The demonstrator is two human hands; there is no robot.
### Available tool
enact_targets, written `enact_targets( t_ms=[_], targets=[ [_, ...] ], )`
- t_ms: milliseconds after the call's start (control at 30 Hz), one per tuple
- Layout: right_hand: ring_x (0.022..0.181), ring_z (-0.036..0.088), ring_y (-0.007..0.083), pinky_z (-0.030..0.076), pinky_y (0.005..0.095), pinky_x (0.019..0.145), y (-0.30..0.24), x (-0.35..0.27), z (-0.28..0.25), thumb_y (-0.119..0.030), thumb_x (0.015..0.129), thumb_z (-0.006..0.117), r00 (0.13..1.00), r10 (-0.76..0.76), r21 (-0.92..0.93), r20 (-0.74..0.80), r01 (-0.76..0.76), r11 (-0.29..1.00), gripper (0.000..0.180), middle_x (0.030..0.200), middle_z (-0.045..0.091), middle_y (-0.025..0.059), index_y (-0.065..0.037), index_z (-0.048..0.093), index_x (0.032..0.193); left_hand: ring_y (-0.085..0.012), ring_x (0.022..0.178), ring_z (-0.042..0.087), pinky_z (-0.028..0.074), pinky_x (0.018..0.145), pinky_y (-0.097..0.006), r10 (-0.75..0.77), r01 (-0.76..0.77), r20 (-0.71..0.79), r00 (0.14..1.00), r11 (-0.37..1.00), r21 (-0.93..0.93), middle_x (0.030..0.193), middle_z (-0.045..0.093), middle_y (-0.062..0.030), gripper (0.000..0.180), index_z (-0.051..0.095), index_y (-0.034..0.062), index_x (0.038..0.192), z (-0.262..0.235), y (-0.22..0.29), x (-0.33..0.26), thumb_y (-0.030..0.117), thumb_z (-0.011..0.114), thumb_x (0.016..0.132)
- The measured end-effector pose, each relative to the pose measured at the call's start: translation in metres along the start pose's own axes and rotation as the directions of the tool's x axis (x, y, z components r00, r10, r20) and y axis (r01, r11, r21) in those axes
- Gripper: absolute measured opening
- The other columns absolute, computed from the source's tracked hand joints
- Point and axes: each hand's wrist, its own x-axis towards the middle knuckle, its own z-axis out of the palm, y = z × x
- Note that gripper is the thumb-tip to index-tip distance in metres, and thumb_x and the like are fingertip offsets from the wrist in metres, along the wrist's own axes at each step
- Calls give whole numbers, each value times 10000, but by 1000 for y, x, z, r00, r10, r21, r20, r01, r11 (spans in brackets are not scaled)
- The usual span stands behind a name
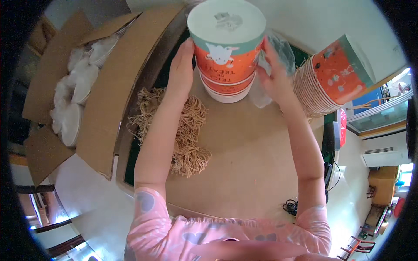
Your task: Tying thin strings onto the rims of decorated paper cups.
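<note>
My left hand (181,67) and my right hand (274,71) press against opposite sides of an orange and green paper bucket (228,69), printed with a white cartoon figure. Its round white end faces up, and another white-rimmed bucket (228,95) shows right beneath it. My left fingertips are partly hidden along the bucket's side; the right hand is slightly blurred. Under my left forearm lies a heap of tan twisted cords (187,135). A crumpled clear plastic bag (283,50) is behind my right hand. To the right leans a tall nested stack of matching buckets (326,78).
An open cardboard box (115,87) on the left holds white items in plastic wrap (78,87). All the work lies on a brown tabletop (244,161) with a dark green edge. A black cable (290,206) is near the right edge, and a red basket (342,126) stands beyond.
</note>
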Motion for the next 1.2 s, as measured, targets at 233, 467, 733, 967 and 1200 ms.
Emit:
enact_targets(
  t_ms=[233,467,733,967,1200],
  targets=[
    [1420,280,262,298,385,1127,-95,-5,-49,166,737,483,982,-187,118,-37,190,975,862,1572,216,117,-77,208,1517,-187,1209,500,431,968,-400,154,-155,-17,988,986,-67,1343,520,-36,564,412,150,1409,-1,79,-25,530,356,996],
    [1276,454,377,347,417,1074,-160,-73,-76,49,717,555,897,-437,-410,-67,374,832,671,1443,402,223,-117,517,1367,-156,1110,556,482,856,-321,-29,51,150,988,988,-146,1267,571,-46,608,516,68,1322,-27,122,-107,554,412,972],
    [715,573,471,461,462,589,-147,-207,-70,-117,902,557,904,417,-326,-98,-425,845,210,720,570,262,-55,570,1102,-82,881,608,479,767,-223,-157,146,32,987,962,231,1003,676,-26,198,652,14,1100,-97,20,-236,113,605,936],
    [552,575,288,460,386,562,-111,-295,-48,-136,908,560,853,503,-304,-139,-520,798,269,671,598,183,-55,547,1164,-94,738,603,481,671,-228,-91,164,-178,980,875,455,856,670,-47,122,682,22,976,-120,-43,-283,110,648,899],
    [597,614,203,485,341,575,-151,-282,-48,-172,920,580,734,671,-108,-104,-679,726,335,721,649,125,-113,530,1246,-276,877,591,491,748,-360,214,-144,77,974,317,937,857,600,-115,48,681,67,850,-99,-43,-242,98,673,815]
  ],
)
